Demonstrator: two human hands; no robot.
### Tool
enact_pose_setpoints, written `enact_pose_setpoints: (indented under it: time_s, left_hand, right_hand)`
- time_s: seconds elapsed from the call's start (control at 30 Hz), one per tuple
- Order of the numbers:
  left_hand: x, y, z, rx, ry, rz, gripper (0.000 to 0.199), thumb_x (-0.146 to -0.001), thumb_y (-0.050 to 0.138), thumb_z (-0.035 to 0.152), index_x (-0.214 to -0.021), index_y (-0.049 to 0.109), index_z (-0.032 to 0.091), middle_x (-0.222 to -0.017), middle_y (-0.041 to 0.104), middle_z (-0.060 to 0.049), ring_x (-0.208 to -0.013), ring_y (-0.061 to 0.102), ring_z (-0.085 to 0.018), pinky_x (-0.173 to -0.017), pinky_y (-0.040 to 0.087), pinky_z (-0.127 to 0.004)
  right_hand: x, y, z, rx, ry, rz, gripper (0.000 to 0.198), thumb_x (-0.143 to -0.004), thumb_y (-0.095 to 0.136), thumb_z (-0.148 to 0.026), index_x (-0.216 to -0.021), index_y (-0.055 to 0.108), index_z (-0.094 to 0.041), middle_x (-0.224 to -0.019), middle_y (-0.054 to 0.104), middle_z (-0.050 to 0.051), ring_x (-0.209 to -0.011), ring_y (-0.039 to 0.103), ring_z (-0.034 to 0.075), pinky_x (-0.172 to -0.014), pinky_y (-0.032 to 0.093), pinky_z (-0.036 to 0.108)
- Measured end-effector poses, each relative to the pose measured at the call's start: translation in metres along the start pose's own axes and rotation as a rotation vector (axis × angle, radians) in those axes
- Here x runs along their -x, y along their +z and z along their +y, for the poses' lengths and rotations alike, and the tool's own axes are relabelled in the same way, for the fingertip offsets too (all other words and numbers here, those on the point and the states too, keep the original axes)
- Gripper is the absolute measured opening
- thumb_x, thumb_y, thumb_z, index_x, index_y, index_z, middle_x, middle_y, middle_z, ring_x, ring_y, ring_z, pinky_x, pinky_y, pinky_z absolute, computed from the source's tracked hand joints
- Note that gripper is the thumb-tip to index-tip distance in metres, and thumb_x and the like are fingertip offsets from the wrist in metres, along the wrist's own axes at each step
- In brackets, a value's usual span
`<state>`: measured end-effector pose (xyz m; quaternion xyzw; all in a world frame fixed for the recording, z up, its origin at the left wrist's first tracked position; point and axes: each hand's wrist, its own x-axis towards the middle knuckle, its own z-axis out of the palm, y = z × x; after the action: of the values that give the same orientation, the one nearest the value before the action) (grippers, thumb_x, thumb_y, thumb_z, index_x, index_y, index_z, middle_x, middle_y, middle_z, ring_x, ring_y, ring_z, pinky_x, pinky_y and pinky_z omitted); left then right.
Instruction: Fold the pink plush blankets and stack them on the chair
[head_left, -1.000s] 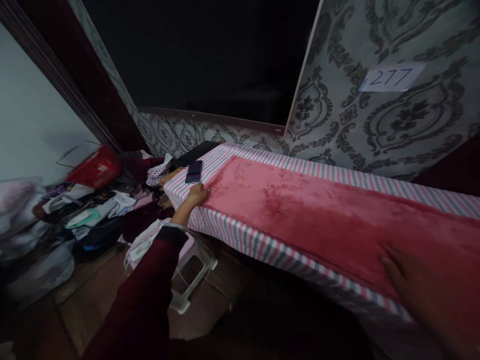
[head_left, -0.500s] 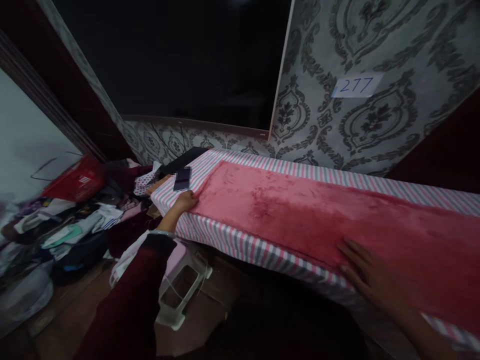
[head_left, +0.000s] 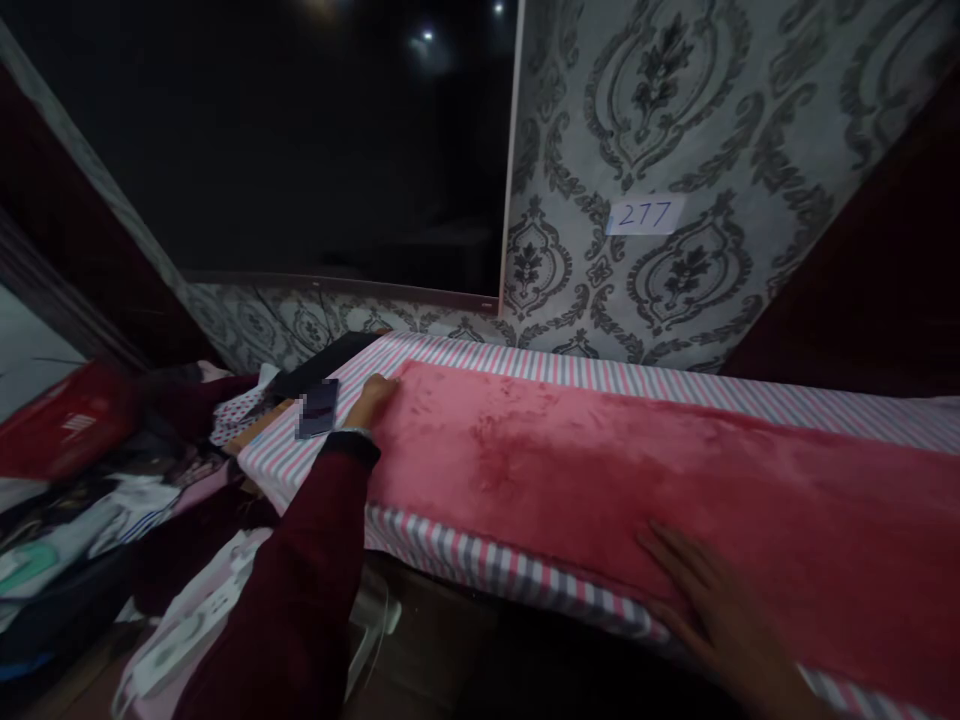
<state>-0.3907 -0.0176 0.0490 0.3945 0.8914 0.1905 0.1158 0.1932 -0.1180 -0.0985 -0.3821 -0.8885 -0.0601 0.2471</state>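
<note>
A pinkish-red plush blanket (head_left: 570, 440) lies spread lengthwise over a striped cloth (head_left: 480, 350) in pink, grey and white that covers a long surface. At its far left corner my left hand (head_left: 373, 398) has its fingers closed, pinching the blanket's edge; the fingertips are partly hidden. My right hand (head_left: 705, 585) rests flat on the blanket near its front edge, fingers stretched out and slightly apart. Just left of my left hand a dark phone (head_left: 319, 408) lies on the striped cloth.
A large dark television screen (head_left: 300, 150) hangs on the patterned wall beside a paper marked 277 (head_left: 645, 214). Heaped clothes (head_left: 142, 510) and a red bag-like thing (head_left: 67, 420) fill the left. Below stand a white power strip (head_left: 187, 640) and a pale stool (head_left: 367, 630).
My left hand has moved from the blanket's front left corner to its back left corner. My right hand stays flat on the blanket. The view has turned, showing the scene lower and further left.
</note>
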Motion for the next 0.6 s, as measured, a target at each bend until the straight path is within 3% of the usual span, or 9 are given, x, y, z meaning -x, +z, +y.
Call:
enact_pose_setpoints:
  time_s: [0.1,0.27,0.37,0.5,0.6]
  left_hand:
    - [-0.011,0.012,0.013,-0.062,-0.013,0.019,0.045,-0.092,0.058,0.034,-0.117,0.067,-0.003,-0.117,0.069,-0.034,-0.114,0.068,-0.039,-0.081,0.053,-0.039]
    - [-0.011,0.026,0.017,-0.141,0.058,0.091,0.04,-0.096,0.051,0.033,-0.122,0.066,0.006,-0.126,0.068,-0.028,-0.121,0.065,-0.037,-0.093,0.051,-0.041]
    - [-0.014,0.02,0.018,-0.167,0.101,0.17,0.042,-0.098,0.045,0.034,-0.127,0.061,0.008,-0.127,0.068,-0.025,-0.123,0.063,-0.036,-0.095,0.049,-0.041]
    - [-0.027,0.002,0.026,-0.201,0.136,0.292,0.044,-0.097,0.048,0.04,-0.123,0.063,0.007,-0.12,0.07,-0.025,-0.115,0.066,-0.038,-0.088,0.05,-0.042]
    - [-0.035,0.0,0.032,-0.204,0.14,0.308,0.046,-0.096,0.048,0.04,-0.123,0.063,0.006,-0.12,0.069,-0.027,-0.115,0.065,-0.039,-0.088,0.05,-0.043]
  right_hand:
    - [-0.002,0.0,-0.007,0.061,-0.047,0.013,0.068,-0.098,0.053,-0.048,-0.161,0.034,-0.033,-0.154,0.053,0.009,-0.134,0.058,0.032,-0.109,0.049,0.052]
    - [-0.003,0.001,-0.011,0.105,-0.1,0.091,0.066,-0.1,0.043,-0.024,-0.164,0.026,-0.032,-0.147,0.06,0.007,-0.13,0.062,0.026,-0.105,0.052,0.043]
    - [-0.008,-0.011,-0.015,0.075,-0.083,0.1,0.072,-0.097,0.036,-0.008,-0.164,0.025,-0.034,-0.144,0.064,0.005,-0.125,0.065,0.02,-0.101,0.056,0.036]
    - [-0.025,-0.027,-0.026,0.021,-0.085,0.145,0.069,-0.099,0.042,-0.011,-0.163,0.028,-0.034,-0.143,0.064,0.004,-0.122,0.068,0.021,-0.101,0.058,0.037]
    - [-0.032,-0.023,-0.033,-0.021,-0.122,0.156,0.073,-0.097,0.04,-0.006,-0.163,0.027,-0.034,-0.143,0.064,0.003,-0.124,0.067,0.019,-0.105,0.056,0.036]
